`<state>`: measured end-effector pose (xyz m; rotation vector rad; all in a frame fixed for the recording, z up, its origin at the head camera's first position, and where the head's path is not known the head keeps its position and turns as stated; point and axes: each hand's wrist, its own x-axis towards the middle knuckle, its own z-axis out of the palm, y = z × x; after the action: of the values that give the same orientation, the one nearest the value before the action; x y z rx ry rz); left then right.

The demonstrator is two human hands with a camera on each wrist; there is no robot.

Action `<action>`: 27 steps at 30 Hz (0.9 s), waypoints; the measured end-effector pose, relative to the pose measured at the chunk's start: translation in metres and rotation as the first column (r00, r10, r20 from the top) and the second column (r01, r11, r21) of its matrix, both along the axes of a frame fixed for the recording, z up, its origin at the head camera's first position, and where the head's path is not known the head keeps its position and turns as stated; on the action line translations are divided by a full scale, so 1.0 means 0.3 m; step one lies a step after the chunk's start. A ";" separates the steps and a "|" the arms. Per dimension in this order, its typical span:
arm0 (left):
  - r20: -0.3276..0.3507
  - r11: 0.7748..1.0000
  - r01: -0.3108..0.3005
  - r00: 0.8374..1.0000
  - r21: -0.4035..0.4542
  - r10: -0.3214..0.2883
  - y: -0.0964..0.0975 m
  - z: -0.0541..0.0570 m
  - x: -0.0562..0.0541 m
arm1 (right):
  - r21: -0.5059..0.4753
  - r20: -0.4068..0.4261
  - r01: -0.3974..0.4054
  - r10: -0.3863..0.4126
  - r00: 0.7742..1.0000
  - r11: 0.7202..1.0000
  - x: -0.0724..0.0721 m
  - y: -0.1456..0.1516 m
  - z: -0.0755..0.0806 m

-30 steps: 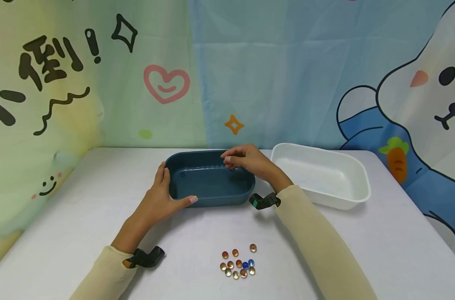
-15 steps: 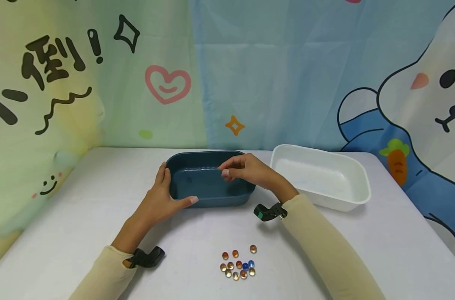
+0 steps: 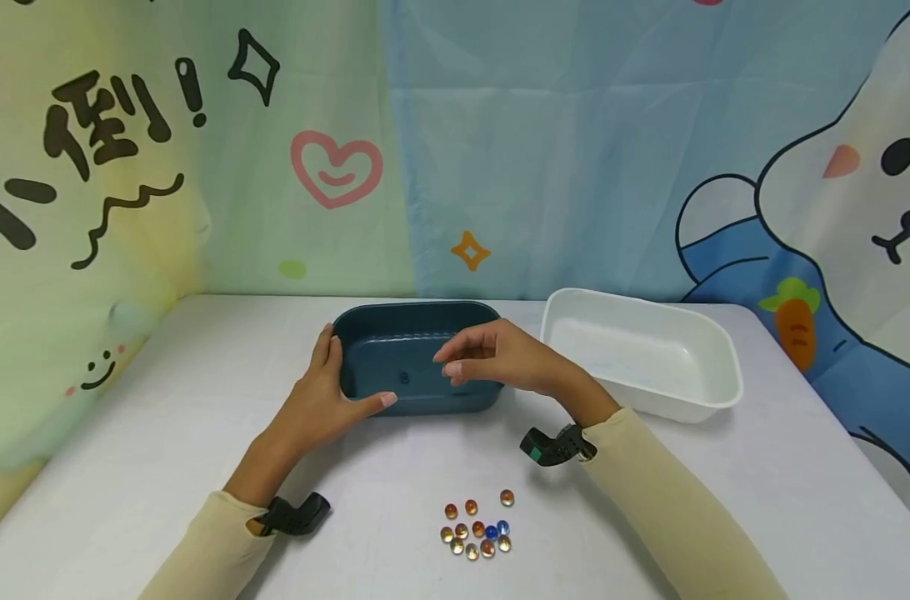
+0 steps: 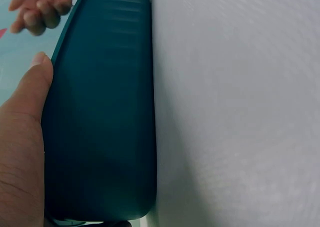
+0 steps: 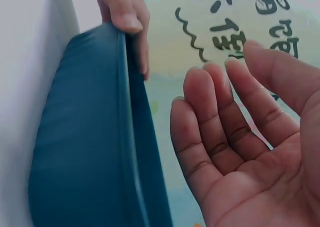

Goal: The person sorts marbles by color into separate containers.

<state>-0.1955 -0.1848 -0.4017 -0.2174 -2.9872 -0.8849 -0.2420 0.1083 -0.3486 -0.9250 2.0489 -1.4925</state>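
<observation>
A dark blue oblong plastic container (image 3: 417, 400) stands on the table. My left hand (image 3: 327, 400) holds its left end, thumb on the front rim and fingers along the left side. In the left wrist view the thumb (image 4: 37, 87) lies against the rim. Inside the container is a small dark round thing, probably a marble (image 3: 404, 377). My right hand (image 3: 503, 358) hovers over the container's right part, fingers loosely bent. Its palm (image 5: 260, 187) shows nothing held in the right wrist view. Several amber, clear and blue glass marbles (image 3: 478, 528) lie on the table in front.
A white oblong container (image 3: 642, 350) stands at the right, just beside the dark blue one. The table (image 3: 200, 400) has a white cover. A printed cloth (image 3: 545, 167) hangs behind it. Each wrist wears a black strap (image 3: 297, 515).
My right hand has moved back toward me, slightly downward in view. The small round thing in the container has rolled right and nearer. My left hand stays in place.
</observation>
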 end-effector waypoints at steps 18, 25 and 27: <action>0.008 1.000 0.007 1.000 0.014 -0.007 0.000 -0.007 0.001 | -0.057 -0.076 -0.234 0.229 0.970 0.971 0.132 0.013 -0.009; -0.012 1.000 0.001 1.000 0.001 -0.001 0.001 -0.010 0.000 | -0.055 -0.108 -0.279 0.272 0.956 0.959 0.171 0.024 -0.050; -0.017 1.000 -0.002 1.000 -0.001 0.002 0.000 -0.009 -0.002 | -0.044 -0.098 -0.285 0.280 0.955 0.958 0.178 0.033 -0.064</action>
<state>-0.1961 -0.1848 -0.4045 -0.2207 -2.9713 -0.8771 -0.1885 0.1181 -0.3679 -1.2713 1.8471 -1.3827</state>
